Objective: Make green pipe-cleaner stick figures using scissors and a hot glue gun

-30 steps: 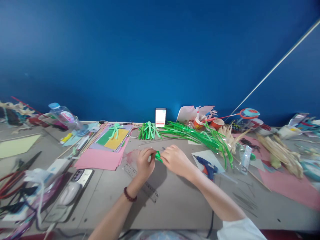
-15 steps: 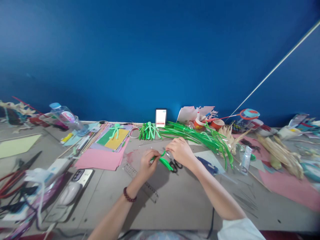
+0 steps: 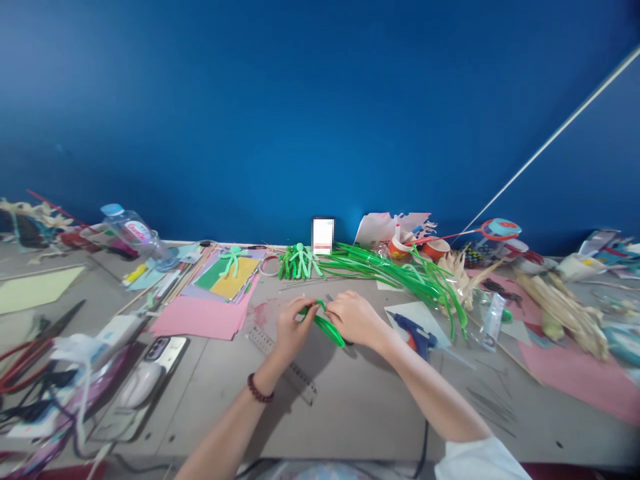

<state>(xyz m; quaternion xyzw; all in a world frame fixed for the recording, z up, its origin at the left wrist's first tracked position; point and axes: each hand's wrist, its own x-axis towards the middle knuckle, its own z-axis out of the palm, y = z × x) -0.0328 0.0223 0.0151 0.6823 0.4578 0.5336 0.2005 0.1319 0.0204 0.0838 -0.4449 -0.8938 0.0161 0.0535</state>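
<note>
Over the middle of the table, my left hand pinches a bent green pipe cleaner; its folded loop hangs down to the right. My right hand is closed at the upper end of the same pipe cleaner, its fingertips close to those of the left. The scissors beneath my right hand are almost wholly hidden. A clear ruler lies aslant under my left wrist. Beyond my hands stand several small green pipe cleaner figures, beside a long bundle of green pipe cleaners.
Pink paper and coloured sheets with another green figure lie to the left, near a phone and a bottle. A blue glue gun is right of my hand. A phone-like screen leans on the blue wall.
My right hand has moved down and closer to my left hand, now covering the scissors. The pipe cleaner's loop has turned slightly and looks more open.
</note>
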